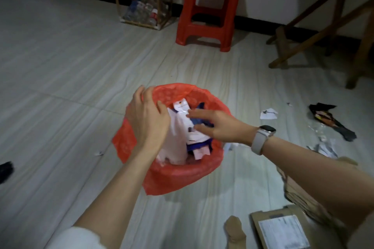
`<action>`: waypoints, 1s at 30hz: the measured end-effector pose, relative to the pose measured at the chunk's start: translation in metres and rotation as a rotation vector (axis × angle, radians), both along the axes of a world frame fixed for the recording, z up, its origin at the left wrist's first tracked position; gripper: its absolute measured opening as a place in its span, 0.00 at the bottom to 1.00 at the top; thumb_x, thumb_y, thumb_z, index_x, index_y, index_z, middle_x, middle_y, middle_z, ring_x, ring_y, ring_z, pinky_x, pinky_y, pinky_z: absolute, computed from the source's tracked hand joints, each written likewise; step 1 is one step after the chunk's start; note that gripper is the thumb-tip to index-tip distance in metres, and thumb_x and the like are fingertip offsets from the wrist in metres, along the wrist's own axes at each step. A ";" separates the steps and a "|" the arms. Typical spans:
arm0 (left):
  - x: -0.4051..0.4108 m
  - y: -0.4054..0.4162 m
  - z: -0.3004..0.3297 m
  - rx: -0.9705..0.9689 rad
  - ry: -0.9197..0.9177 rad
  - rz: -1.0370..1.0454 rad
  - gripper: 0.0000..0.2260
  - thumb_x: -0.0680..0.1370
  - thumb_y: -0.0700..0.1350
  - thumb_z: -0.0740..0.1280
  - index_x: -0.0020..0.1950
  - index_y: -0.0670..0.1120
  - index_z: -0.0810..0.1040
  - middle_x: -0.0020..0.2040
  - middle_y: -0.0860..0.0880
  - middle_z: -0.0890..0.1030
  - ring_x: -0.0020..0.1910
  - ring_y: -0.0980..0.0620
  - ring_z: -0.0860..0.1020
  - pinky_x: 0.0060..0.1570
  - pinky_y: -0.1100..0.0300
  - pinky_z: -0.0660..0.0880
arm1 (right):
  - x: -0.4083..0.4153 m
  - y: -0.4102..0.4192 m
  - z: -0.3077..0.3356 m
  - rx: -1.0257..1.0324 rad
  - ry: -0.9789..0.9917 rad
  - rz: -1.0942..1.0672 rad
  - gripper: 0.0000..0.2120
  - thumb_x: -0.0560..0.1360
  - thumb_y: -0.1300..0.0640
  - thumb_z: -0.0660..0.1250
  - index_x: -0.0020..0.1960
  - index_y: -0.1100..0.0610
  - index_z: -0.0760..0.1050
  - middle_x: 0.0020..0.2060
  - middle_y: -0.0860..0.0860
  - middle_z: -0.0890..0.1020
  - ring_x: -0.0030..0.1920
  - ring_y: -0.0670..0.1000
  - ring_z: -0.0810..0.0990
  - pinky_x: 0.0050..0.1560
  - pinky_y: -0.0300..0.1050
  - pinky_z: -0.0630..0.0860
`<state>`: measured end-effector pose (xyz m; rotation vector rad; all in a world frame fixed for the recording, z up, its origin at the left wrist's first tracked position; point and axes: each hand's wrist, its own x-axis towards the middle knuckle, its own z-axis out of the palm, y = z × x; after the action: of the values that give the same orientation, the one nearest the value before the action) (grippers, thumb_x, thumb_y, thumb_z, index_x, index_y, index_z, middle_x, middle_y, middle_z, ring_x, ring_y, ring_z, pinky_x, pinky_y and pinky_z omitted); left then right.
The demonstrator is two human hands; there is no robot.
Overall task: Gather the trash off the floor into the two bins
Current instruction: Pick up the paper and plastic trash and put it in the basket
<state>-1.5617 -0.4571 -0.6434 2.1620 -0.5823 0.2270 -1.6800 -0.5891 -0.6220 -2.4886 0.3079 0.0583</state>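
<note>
Now both hands are over the bin (178, 176), which is lined with a red plastic bag and stands on the pale floor (60, 66). Inside it lie white papers (178, 137) and some dark blue wrapping (200, 121), piled up near the rim. The left hand (147, 119) hovers over the bin's left edge, its fingers (145, 93) loosely spread and bent down toward the white papers; whether they touch the paper I cannot tell. The right hand (214, 125), with a watch (263, 137) on its wrist, reaches in from the right, fingers straight and apart, their tips at or on the top white sheet. More trash lies on the floor to the right, well apart from both hands: a torn white scrap (268, 114), a dark wrapper (332, 122), crumpled bits (325, 147) and flattened cardboard (281, 228). A red stool (210, 12) stands beyond the bin.
</note>
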 end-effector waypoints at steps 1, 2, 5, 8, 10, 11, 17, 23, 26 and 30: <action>-0.011 -0.013 0.005 -0.045 -0.048 -0.086 0.19 0.73 0.44 0.56 0.61 0.40 0.74 0.63 0.40 0.73 0.63 0.40 0.72 0.64 0.49 0.66 | -0.013 -0.010 0.005 0.021 -0.087 -0.087 0.17 0.77 0.58 0.62 0.65 0.54 0.72 0.57 0.47 0.78 0.55 0.38 0.74 0.57 0.27 0.66; -0.027 -0.028 0.006 -0.069 -0.085 -0.175 0.19 0.73 0.45 0.55 0.59 0.39 0.75 0.60 0.40 0.76 0.60 0.40 0.74 0.62 0.51 0.67 | -0.030 -0.021 0.008 0.054 -0.156 -0.172 0.15 0.77 0.61 0.61 0.63 0.56 0.75 0.53 0.45 0.78 0.51 0.38 0.75 0.54 0.26 0.67; -0.093 -0.065 -0.009 -0.027 -0.166 -0.471 0.16 0.71 0.43 0.57 0.55 0.41 0.76 0.56 0.42 0.77 0.56 0.44 0.74 0.58 0.55 0.67 | -0.091 -0.051 -0.006 0.192 -0.244 -0.400 0.12 0.77 0.66 0.59 0.58 0.61 0.76 0.50 0.49 0.80 0.51 0.45 0.79 0.52 0.26 0.72; -0.166 -0.092 -0.043 0.124 -0.170 -0.750 0.17 0.72 0.43 0.56 0.58 0.44 0.75 0.57 0.44 0.77 0.57 0.46 0.74 0.55 0.54 0.71 | -0.164 -0.076 -0.042 0.220 -0.165 -0.574 0.11 0.77 0.65 0.59 0.57 0.59 0.76 0.47 0.51 0.81 0.48 0.45 0.79 0.47 0.24 0.72; -0.200 -0.101 -0.066 0.299 -0.059 -0.906 0.17 0.75 0.43 0.57 0.64 0.45 0.72 0.62 0.46 0.72 0.61 0.46 0.72 0.58 0.51 0.70 | -0.212 -0.085 -0.070 0.205 -0.090 -0.667 0.10 0.77 0.65 0.61 0.56 0.59 0.77 0.46 0.50 0.81 0.48 0.46 0.79 0.47 0.22 0.71; -0.213 -0.106 -0.077 0.399 0.017 -0.972 0.18 0.77 0.42 0.57 0.67 0.46 0.68 0.66 0.47 0.69 0.64 0.46 0.69 0.60 0.51 0.67 | -0.235 -0.089 -0.084 0.193 -0.063 -0.724 0.10 0.76 0.65 0.61 0.55 0.61 0.77 0.46 0.52 0.82 0.48 0.47 0.79 0.47 0.24 0.71; -0.258 -0.183 -0.117 0.775 0.053 -1.125 0.19 0.79 0.43 0.55 0.70 0.46 0.62 0.70 0.46 0.63 0.67 0.43 0.64 0.62 0.48 0.64 | -0.334 -0.119 -0.127 0.126 -0.042 -0.949 0.10 0.75 0.67 0.61 0.53 0.62 0.79 0.47 0.55 0.83 0.49 0.53 0.81 0.51 0.39 0.74; -0.313 -0.285 -0.123 0.667 0.088 -1.088 0.21 0.78 0.45 0.57 0.72 0.49 0.62 0.72 0.47 0.63 0.69 0.42 0.63 0.65 0.46 0.66 | -0.375 -0.231 -0.123 -0.157 0.000 -0.895 0.13 0.73 0.65 0.61 0.56 0.60 0.77 0.54 0.58 0.81 0.55 0.58 0.78 0.61 0.54 0.71; -0.341 -0.314 -0.133 0.706 -0.054 -1.200 0.22 0.79 0.49 0.56 0.73 0.53 0.59 0.76 0.51 0.54 0.75 0.48 0.51 0.69 0.45 0.59 | -0.396 -0.280 -0.149 -0.220 0.314 -0.672 0.23 0.72 0.58 0.65 0.66 0.56 0.68 0.69 0.56 0.68 0.69 0.58 0.66 0.68 0.56 0.64; -0.357 -0.320 -0.156 0.867 -0.243 -1.297 0.20 0.80 0.53 0.51 0.71 0.52 0.65 0.76 0.52 0.56 0.76 0.49 0.47 0.71 0.46 0.50 | -0.413 -0.292 -0.189 -0.217 0.732 -0.537 0.47 0.68 0.38 0.68 0.75 0.48 0.43 0.75 0.53 0.48 0.75 0.60 0.43 0.70 0.68 0.49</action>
<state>-1.9182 -0.7775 -0.7990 1.9953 -2.3748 -0.5785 -2.0927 -0.8808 -0.8106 -2.4116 1.3265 0.7484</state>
